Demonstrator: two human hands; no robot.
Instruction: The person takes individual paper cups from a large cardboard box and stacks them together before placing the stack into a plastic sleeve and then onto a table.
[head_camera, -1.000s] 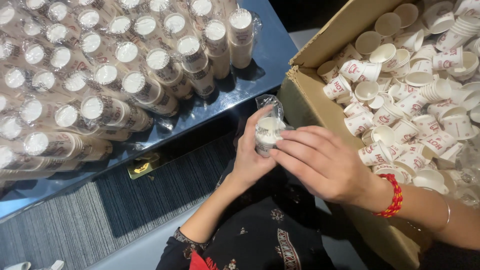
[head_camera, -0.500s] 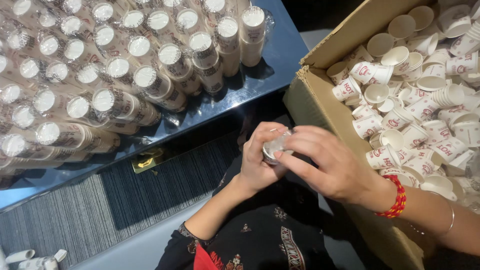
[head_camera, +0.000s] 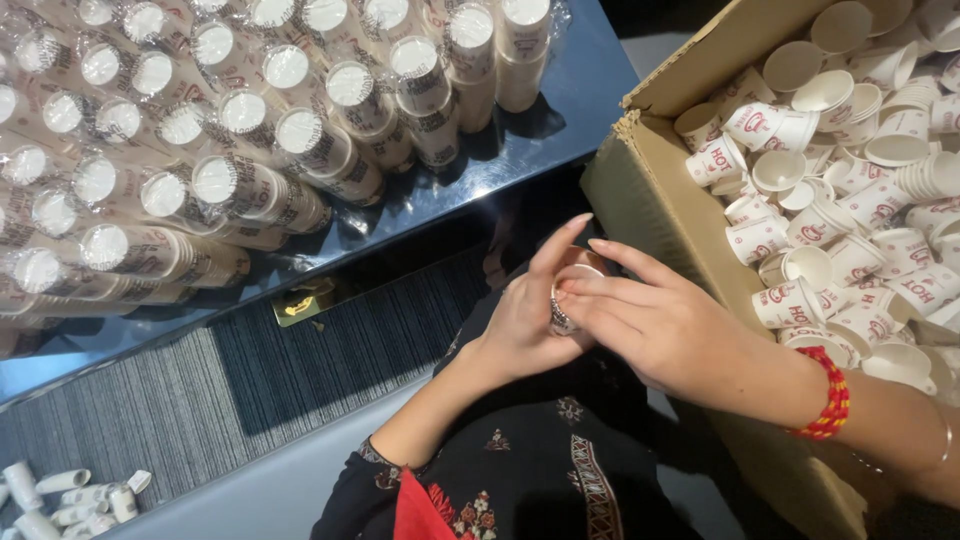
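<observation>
Hands: I see left hand (head_camera: 520, 320) and right hand (head_camera: 655, 325) both gripping a cup stack (head_camera: 566, 305) over my lap. Wrapped stacks (head_camera: 250, 190) fill the table (head_camera: 590, 100); loose cups (head_camera: 830, 200) remain in the box (head_camera: 640, 190), so plenty left, I'd judge.

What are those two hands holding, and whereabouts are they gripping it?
A small stack of paper cups, clasped between both hands: the left hand wraps its side, and the right hand lays its fingers across the top end.
</observation>
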